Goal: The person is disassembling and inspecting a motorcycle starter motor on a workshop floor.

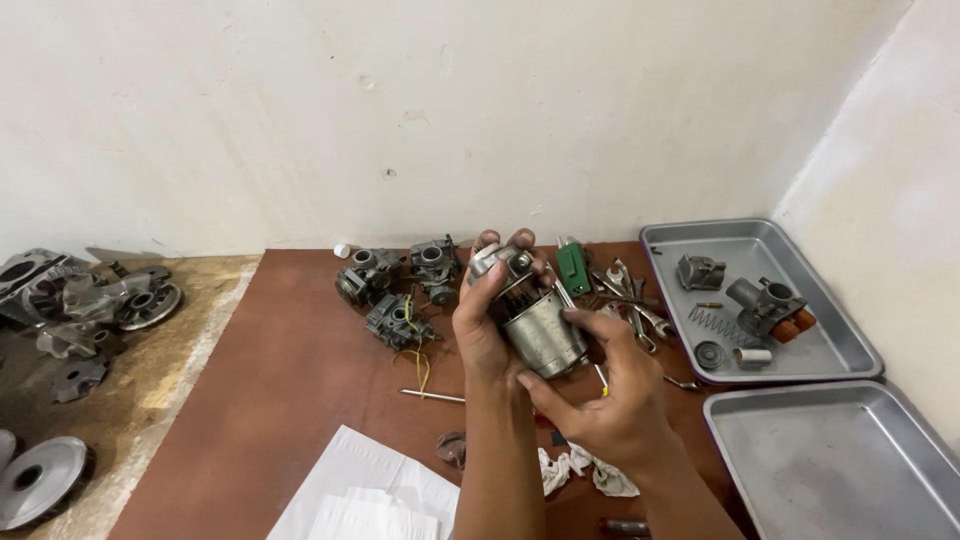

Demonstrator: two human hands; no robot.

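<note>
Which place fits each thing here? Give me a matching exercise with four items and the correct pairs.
Things:
1. metal carburetor
2. coil spring
3. green tool
4. white paper

Places:
A. on the brown mat near the bottom edge
B. in the far metal tray
C. held between left hand and right hand
D. on the mat just behind the hands

Pairs: 1-C, 2-B, 3-D, 4-A

surface: reddish-brown floor (290, 380) | back, near wall: three grey carburetors (400, 285), green tool (573, 268), pile of wrenches (635, 300) | right: two metal trays (800, 440), far one holds small parts and a spring | front: white papers (365, 495), white rag (590, 475), thin rod (432, 396) | left: bare concrete strip with engine parts (85, 305)
</note>
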